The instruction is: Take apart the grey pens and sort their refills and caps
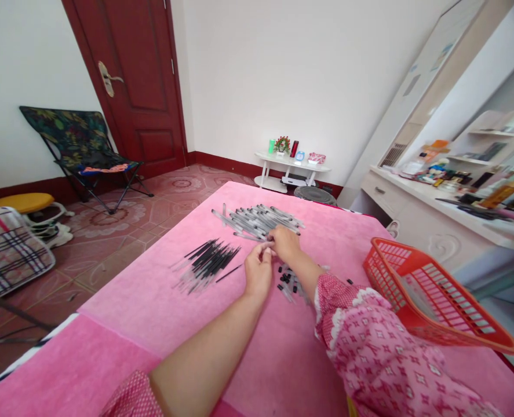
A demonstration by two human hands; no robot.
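My left hand [259, 269] is in a pinch over the middle of the pink cloth, and what lies between its fingertips is too small to name. Close against it, my right hand [285, 243] has its fingers curled together at the near edge of a pile of clear pen barrels [257, 219]. Whatever those fingers grip is hidden. Black pen refills [213, 259] lie in a loose bundle left of my left hand, with a single refill [229, 274] apart from it. Black and clear pen caps [288, 279] are scattered beneath my right forearm, partly covered by it.
A red plastic basket [434, 289] stands at the table's right side. The pink cloth [152, 301] covers the table. Beyond are a white dressing table [430, 214] with bottles, a small white stand [294, 161], a folding chair [83, 136] and a red door [139, 75].
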